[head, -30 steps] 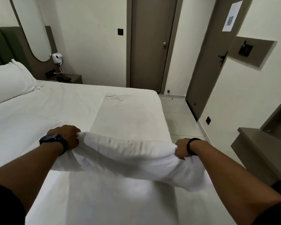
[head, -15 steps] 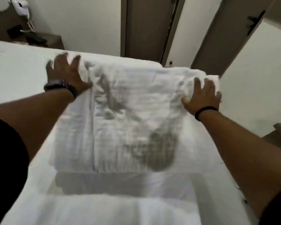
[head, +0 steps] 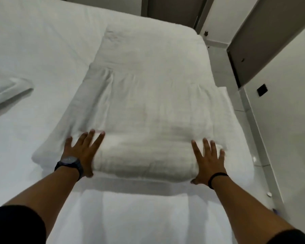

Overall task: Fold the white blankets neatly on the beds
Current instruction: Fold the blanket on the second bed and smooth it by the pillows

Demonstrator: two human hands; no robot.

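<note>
A white blanket (head: 148, 110) lies folded over itself in a thick rectangle on the right part of the bed (head: 33, 50). My left hand (head: 83, 152), with a dark watch on the wrist, lies flat with spread fingers on the near left corner of the fold. My right hand (head: 208, 161), with a black band on the wrist, presses flat on the near right corner. Neither hand grips the fabric. The near folded edge runs between my hands.
A white pillow corner (head: 9, 88) shows at the left edge. The bed's right side drops to a pale tiled floor (head: 236, 95). Brown doors (head: 264, 32) and a cream wall with a black socket (head: 262, 90) stand to the right.
The lifted near edge of the blanket was carried forward and laid down. My hands let go, slid back toward me and now rest flat on the near fold. The view tilted down.
</note>
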